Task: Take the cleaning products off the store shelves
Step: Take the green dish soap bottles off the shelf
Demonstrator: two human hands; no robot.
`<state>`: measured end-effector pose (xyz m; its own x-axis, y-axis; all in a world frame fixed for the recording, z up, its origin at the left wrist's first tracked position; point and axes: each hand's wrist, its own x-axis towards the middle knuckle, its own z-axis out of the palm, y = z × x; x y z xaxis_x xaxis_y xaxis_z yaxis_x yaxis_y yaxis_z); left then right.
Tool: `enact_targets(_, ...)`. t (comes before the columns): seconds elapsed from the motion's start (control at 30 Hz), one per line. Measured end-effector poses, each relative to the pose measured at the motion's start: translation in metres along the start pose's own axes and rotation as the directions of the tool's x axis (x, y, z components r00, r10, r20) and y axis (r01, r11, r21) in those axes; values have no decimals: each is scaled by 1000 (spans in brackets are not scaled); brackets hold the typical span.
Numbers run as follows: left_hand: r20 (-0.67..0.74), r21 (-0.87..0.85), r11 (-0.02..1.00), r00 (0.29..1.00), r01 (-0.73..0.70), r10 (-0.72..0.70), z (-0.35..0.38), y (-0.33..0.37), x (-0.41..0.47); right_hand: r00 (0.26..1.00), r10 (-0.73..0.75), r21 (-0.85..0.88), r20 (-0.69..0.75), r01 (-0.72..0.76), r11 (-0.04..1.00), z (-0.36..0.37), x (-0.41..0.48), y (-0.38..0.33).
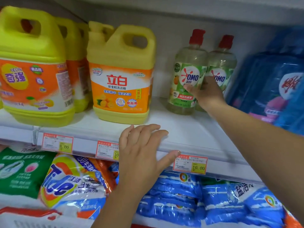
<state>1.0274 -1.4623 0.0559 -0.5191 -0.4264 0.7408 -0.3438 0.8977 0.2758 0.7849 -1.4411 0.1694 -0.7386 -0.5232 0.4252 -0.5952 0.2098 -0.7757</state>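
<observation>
omo bottle (187, 76) clamped by right hand (208, 93) thumb and fingers. left hand (141, 153) rests on shelf (184, 129) edge below-left of it, fingers apart.

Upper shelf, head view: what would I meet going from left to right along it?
Big yellow jug with orange label → yellow jug with red characters → front OMO bottle, gripped by the right hand → rear OMO bottle → blue packs.

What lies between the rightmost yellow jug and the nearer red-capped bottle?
Only bare white shelf between yellow plastic jug and clear red-capped bottle, seen in head view.
</observation>
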Motion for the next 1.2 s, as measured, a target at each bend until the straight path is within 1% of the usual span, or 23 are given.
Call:
enact_targets(0.1, 0, -3, 1000, 1000, -1, 1, 0, 0, 1, 996, -6, -99, -89, -3, 995, 10, 10, 3)
enact_targets(0.27, -1, 6, 1000, 1000, -14, 14, 1, -1, 0, 989, 6, -254, -147, -43, 966, 18, 18, 6)
enact_targets(0.4, 1, 8, 1000, 1000, -13, 13, 2, -2, 1, 983, 13, -285, -186, -67, 956, 27, 23, 3)
enact_targets(0.53, 1, 20, 999, 1000, -27, 27, 2, -4, 0, 986, 52, -270, -159, -94, 958, 27, 24, -2)
enact_targets(0.6, 27, 16, 1000, 999, -19, 19, -1, -4, 0, 991, 102, -268, -87, -122, 956, 21, 20, -6)
enact_targets(0.67, 60, 6, 1000, 998, -5, 4, -3, -3, 1, 988, 156, -220, -5, -153, 963, 10, 5, -10)
enact_targets(0.7, 70, -6, 1000, 998, 0, 0, -5, -2, 2, 986, 165, -154, 17, -161, 975, 2, -8, -12)
enact_targets(0.77, 63, -78, 997, 998, 19, -14, -9, -1, 3, 994, 110, -16, -19, -111, 994, -18, -39, -14)
enact_targets(0.83, 24, -217, 974, 998, 56, -52, -16, 7, 1, 997, 41, 104, -68, -34, 994, -42, -77, -15)
enact_targets(0.87, 16, -279, 959, 999, 45, -43, -19, 16, -1, 997, 2, 165, -78, 11, 986, -55, -97, -14)
enact_targets(0.93, 28, -330, 942, 997, -55, 68, -24, 40, -8, 994, -59, 272, -95, 83, 959, -81, -137, -5)
enact_targets(1.0, 101, -378, 914, 975, -148, 199, -20, 66, -20, 996, -46, 339, -82, 71, 938, -105, -179, 6)
enact_targets(1.03, 168, -420, 894, 955, -154, 244, -14, 77, -29, 998, -8, 358, -59, 29, 933, -115, -198, 14)
enact_targets(1.07, 254, -462, 877, 929, -127, 268, -6, 85, -42, 999, 41, 360, -29, -28, 933, -122, -216, 25)
enact_targets(1.13, 461, -510, 860, 846, 6, 267, 11, 97, -71, 987, 148, 333, 69, -163, 929, -133, -251, 51)
enact_targets(1.2, 658, -476, 870, 707, 127, 257, 25, 104, -100, 947, 242, 262, 212, -294, 919, -137, -284, 77)
